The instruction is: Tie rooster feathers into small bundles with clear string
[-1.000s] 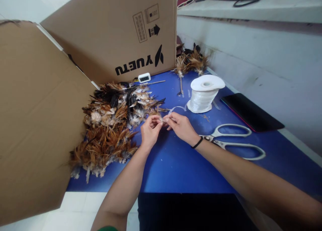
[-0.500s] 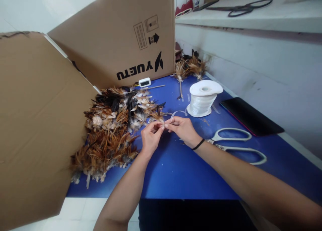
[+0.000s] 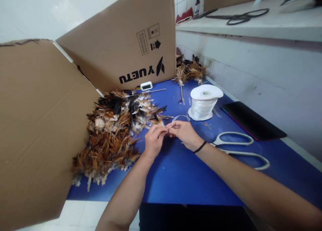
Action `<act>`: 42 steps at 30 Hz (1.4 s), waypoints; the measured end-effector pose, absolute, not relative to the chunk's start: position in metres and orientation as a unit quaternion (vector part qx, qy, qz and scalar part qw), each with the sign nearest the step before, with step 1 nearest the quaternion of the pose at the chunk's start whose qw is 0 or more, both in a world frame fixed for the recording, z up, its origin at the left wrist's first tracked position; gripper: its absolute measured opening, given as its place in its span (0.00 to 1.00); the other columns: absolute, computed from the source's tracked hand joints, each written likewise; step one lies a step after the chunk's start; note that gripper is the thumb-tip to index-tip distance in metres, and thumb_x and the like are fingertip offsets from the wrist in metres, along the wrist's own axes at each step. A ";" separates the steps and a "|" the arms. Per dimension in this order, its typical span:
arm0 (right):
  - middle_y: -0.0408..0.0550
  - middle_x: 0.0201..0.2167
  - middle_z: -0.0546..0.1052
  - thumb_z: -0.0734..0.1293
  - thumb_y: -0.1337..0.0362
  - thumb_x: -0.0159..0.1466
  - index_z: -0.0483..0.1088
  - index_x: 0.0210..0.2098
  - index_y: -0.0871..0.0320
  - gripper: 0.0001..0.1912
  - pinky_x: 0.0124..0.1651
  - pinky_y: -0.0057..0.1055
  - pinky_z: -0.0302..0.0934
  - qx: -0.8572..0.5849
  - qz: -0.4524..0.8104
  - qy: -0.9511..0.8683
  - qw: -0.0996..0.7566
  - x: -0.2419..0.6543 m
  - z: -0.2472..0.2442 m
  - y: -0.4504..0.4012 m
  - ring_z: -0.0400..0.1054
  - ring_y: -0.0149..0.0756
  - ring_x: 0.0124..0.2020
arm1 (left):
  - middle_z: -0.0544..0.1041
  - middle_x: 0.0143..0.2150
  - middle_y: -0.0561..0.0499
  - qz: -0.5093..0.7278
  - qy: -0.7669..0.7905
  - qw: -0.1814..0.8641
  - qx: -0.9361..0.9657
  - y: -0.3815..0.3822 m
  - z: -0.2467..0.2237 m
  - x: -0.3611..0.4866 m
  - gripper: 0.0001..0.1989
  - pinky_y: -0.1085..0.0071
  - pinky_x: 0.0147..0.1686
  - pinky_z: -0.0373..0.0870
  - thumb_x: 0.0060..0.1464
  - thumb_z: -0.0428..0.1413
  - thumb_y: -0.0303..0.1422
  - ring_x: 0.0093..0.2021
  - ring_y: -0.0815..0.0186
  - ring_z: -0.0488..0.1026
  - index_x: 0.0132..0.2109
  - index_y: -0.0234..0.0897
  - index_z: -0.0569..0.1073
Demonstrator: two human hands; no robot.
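Over the blue table, my left hand (image 3: 154, 142) and my right hand (image 3: 185, 133) meet fingertip to fingertip, both closed in a pinch. A small tuft of feathers (image 3: 160, 121) sticks out just beyond my left fingertips; its lower end is hidden by the fingers. My right thumb and fingers pinch a thin translucent ribbon (image 3: 179, 116), which curves back to a white spool (image 3: 203, 105). Left of my hands lies a large pile of brown, black and white feathers (image 3: 108, 147).
White-handled scissors (image 3: 235, 138) lie right of my right wrist, partly under the forearm. Behind them rests a black phone-like slab (image 3: 254, 120). Cardboard panels (image 3: 113, 40) wall the left and back. A small white digital timer (image 3: 146, 86) and more feather bunches (image 3: 191, 71) are farther back.
Both hands stay pinched together and have rolled slightly, the left hand's back turning more upward. The whole view has shifted a little downward in the picture.
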State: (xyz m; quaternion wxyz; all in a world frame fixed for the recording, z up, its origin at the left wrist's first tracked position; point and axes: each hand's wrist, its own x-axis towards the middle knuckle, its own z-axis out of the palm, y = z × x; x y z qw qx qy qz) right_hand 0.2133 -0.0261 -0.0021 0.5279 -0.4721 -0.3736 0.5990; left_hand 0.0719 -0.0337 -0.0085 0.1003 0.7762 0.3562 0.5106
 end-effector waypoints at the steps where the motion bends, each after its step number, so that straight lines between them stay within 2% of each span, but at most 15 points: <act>1: 0.40 0.18 0.74 0.71 0.70 0.42 0.71 0.23 0.61 0.07 0.24 0.23 0.61 -0.470 0.605 -0.371 0.524 0.213 -0.002 -0.026 0.67 0.26 0.20 | 0.76 0.34 0.47 0.511 0.355 0.095 0.777 -0.033 -0.009 0.072 0.05 0.72 0.38 0.72 0.56 0.55 0.27 0.36 0.68 0.74 0.35 0.36 0.76; 5: 0.40 0.18 0.74 0.71 0.70 0.43 0.71 0.23 0.61 0.07 0.25 0.25 0.61 -0.454 0.635 -0.362 0.509 0.213 0.000 -0.028 0.67 0.26 0.20 | 0.77 0.36 0.47 0.519 0.355 0.122 0.768 -0.034 -0.011 0.072 0.06 0.73 0.36 0.72 0.57 0.53 0.27 0.36 0.68 0.75 0.35 0.36 0.75; 7: 0.41 0.19 0.74 0.72 0.69 0.43 0.71 0.23 0.61 0.07 0.26 0.25 0.61 -0.445 0.647 -0.362 0.503 0.213 0.001 -0.029 0.67 0.26 0.20 | 0.78 0.37 0.48 0.520 0.373 0.162 0.752 -0.034 -0.013 0.072 0.05 0.73 0.33 0.72 0.58 0.53 0.29 0.31 0.69 0.75 0.35 0.37 0.74; 11: 0.43 0.22 0.75 0.73 0.66 0.44 0.72 0.26 0.62 0.10 0.27 0.26 0.62 -0.438 0.653 -0.371 0.495 0.217 0.001 -0.030 0.69 0.28 0.22 | 0.76 0.29 0.52 0.530 0.421 0.273 0.684 -0.034 -0.017 0.073 0.05 0.73 0.27 0.71 0.57 0.55 0.33 0.22 0.71 0.71 0.37 0.37 0.74; 15: 0.43 0.22 0.75 0.73 0.64 0.45 0.72 0.27 0.62 0.11 0.26 0.26 0.62 -0.447 0.635 -0.399 0.487 0.221 0.001 -0.030 0.69 0.28 0.23 | 0.75 0.25 0.53 0.555 0.424 0.387 0.603 -0.033 -0.015 0.075 0.06 0.73 0.25 0.71 0.53 0.58 0.35 0.23 0.70 0.72 0.35 0.36 0.74; 20: 0.42 0.22 0.74 0.72 0.61 0.48 0.73 0.27 0.61 0.11 0.24 0.25 0.60 -0.461 0.584 -0.453 0.492 0.227 0.006 -0.030 0.65 0.25 0.21 | 0.75 0.24 0.54 0.555 0.419 0.466 0.547 -0.030 -0.013 0.077 0.08 0.75 0.24 0.70 0.47 0.63 0.34 0.21 0.72 0.72 0.31 0.34 0.74; 33: 0.44 0.24 0.75 0.70 0.60 0.50 0.73 0.26 0.59 0.08 0.24 0.26 0.61 -0.449 0.473 -0.574 0.495 0.241 0.010 -0.026 0.64 0.27 0.21 | 0.74 0.22 0.56 0.532 0.418 0.540 0.501 -0.029 -0.012 0.078 0.18 0.76 0.19 0.70 0.36 0.68 0.34 0.18 0.71 0.71 0.29 0.34 0.67; 37: 0.44 0.24 0.75 0.68 0.61 0.54 0.74 0.28 0.59 0.07 0.27 0.27 0.61 -0.444 0.430 -0.635 0.464 0.246 0.008 -0.025 0.64 0.28 0.22 | 0.73 0.22 0.56 0.517 0.423 0.547 0.504 -0.030 -0.010 0.079 0.17 0.75 0.19 0.70 0.35 0.68 0.34 0.18 0.72 0.71 0.29 0.33 0.68; 42: 0.44 0.23 0.75 0.69 0.62 0.53 0.74 0.27 0.58 0.06 0.29 0.29 0.60 -0.449 0.408 -0.650 0.457 0.248 0.011 -0.026 0.65 0.31 0.26 | 0.73 0.21 0.56 0.505 0.428 0.549 0.510 -0.031 -0.008 0.079 0.17 0.76 0.20 0.70 0.36 0.68 0.34 0.18 0.72 0.71 0.29 0.32 0.69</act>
